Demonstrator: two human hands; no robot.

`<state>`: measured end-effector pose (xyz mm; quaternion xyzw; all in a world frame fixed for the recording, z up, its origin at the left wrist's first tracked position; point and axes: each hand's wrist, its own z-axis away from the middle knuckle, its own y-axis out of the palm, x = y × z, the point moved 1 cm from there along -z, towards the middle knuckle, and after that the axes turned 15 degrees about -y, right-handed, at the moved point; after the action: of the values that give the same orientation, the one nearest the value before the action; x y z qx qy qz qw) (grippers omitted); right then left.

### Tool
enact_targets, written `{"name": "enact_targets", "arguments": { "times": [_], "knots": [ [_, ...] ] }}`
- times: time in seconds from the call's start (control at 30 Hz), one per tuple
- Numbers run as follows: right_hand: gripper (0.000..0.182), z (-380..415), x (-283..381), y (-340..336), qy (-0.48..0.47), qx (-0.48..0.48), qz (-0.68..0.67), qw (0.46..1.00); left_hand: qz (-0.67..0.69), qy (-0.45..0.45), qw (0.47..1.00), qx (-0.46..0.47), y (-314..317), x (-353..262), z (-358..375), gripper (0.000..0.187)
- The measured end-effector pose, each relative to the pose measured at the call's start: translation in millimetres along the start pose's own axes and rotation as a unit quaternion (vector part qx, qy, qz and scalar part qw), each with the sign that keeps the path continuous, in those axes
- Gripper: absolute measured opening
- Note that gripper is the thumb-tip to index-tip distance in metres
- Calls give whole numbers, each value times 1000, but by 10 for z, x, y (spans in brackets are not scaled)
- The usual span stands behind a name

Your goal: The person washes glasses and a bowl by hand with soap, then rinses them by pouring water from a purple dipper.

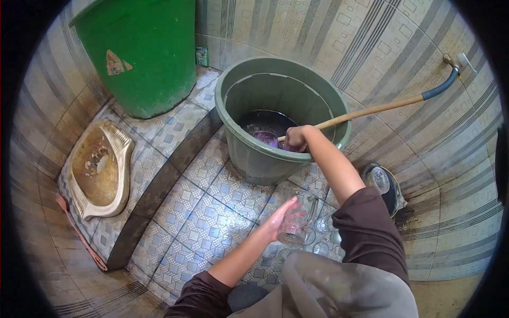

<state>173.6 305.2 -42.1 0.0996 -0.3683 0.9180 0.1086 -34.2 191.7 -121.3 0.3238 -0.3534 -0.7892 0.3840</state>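
Note:
My left hand (pixel 279 220) is closed on a clear glass mug (pixel 295 233), tilted above the tiled floor. My right hand (pixel 297 139) reaches over the rim of a large grey-green tub (pixel 254 161). Its fingers are curled round the side of a purple dipper (pixel 266 138), whose grip is partly hidden by the hand and the tub's rim. Dark water (pixel 268 121) lies in the bottom of the tub. A tan hose (pixel 371 109) passes just behind my right hand into the tub.
Several clear glasses (pixel 320 248) stand on the floor below the mug. A black bucket (pixel 391 199) with a clear container is at right. A tap (pixel 452 61) feeds the hose. At left are a green bin (pixel 143 58), a squat toilet (pixel 98 172), a low ledge (pixel 154 199) and a pink-handled brush (pixel 80 230).

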Motion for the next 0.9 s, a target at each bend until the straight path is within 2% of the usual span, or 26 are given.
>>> {"name": "enact_targets", "arguments": {
  "times": [0.03,0.07,0.1,0.13,0.2,0.27,0.33,0.37,0.4,0.47,0.5,0.53,0.6,0.63,0.73,0.77,0.8,0.83,0.87,0.9],
  "knots": [
    [13,-31,-74,-12,1,-61,-147,987,12,-4,1000,7,36,24,6,74],
    [11,-56,-144,-15,0,-122,-292,949,11,-2,1000,7,40,59,-26,74],
    [12,-32,-144,-45,-45,-191,-309,931,18,10,1000,-10,35,99,-59,71],
    [12,-29,-158,-59,-49,-197,-308,929,23,22,999,-29,14,111,-76,69],
    [18,46,-156,-72,-75,-379,-360,849,16,41,998,-40,-33,129,-81,66],
    [24,222,-149,-43,-74,-476,-381,789,13,55,997,-44,-18,200,-77,64],
    [24,490,-61,45,-120,-573,-515,625,88,37,995,-34,29,251,-58,60],
    [24,646,-25,60,-138,-591,-542,581,83,35,995,-30,69,271,-49,60],
    [24,812,11,71,-137,-597,-539,578,96,23,995,-7,115,289,-40,65],
    [25,1184,63,126,-211,-630,-575,478,121,-5,992,38,223,351,-39,76],
    [26,1435,100,145,-233,-641,-569,460,113,-5,993,30,349,363,10,71],
    [27,1693,103,171,-258,-644,-562,450,105,-14,994,29,415,377,-4,71],
    [27,2254,138,289,-261,-659,-532,463,63,13,998,-26,518,433,-57,57],
    [28,2547,179,387,-258,-661,-517,478,71,9,997,6,508,471,-150,54],
    [29,3317,220,826,-223,-673,-484,513,18,-27,999,22,716,533,-240,52],
    [27,3524,212,1003,-194,-677,-460,540,-41,-49,997,39,807,541,-290,51],
    [25,3717,223,1191,-165,-679,-437,566,-40,-56,997,46,873,544,-394,51],
    [25,3908,252,1385,-157,-681,-434,568,-131,-67,989,11,928,534,-534,51],
    [22,4083,294,1579,-105,-673,-376,629,-223,-76,972,-25,1007,522,-663,52],
    [20,4219,336,1762,-52,-658,-315,682,-278,-111,954,-18,1142,515,-750,51]
  ]
}}
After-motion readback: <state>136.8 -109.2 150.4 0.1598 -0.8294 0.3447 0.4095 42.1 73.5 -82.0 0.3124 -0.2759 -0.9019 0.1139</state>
